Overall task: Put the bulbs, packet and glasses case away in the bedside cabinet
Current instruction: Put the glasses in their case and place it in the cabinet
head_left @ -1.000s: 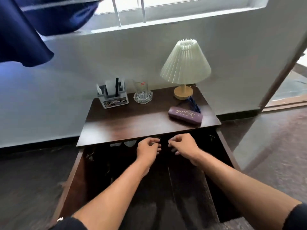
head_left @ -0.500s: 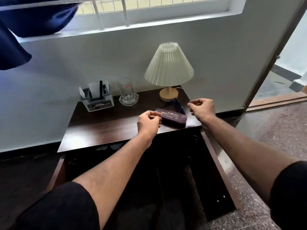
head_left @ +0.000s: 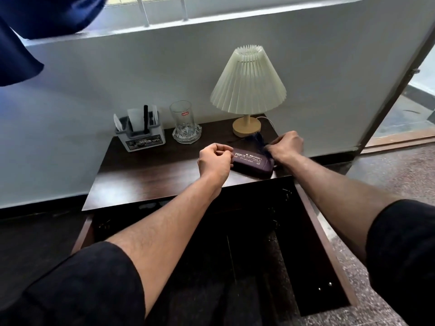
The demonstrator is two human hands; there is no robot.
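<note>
Maroon glasses case [head_left: 250, 163] on the cabinet top [head_left: 150, 175], near its front edge. Looks rigid, light, smooth; best pinched across the long sides. Left hand [head_left: 214, 161] curled, touching its end; right hand [head_left: 286, 147] pinching something dark blue, possibly a packet [head_left: 257, 140].

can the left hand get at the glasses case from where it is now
Probably yes. The left hand is curled at the left end of the glasses case, with nothing between them. The right hand is at the far end, on the blue item behind it.
</note>
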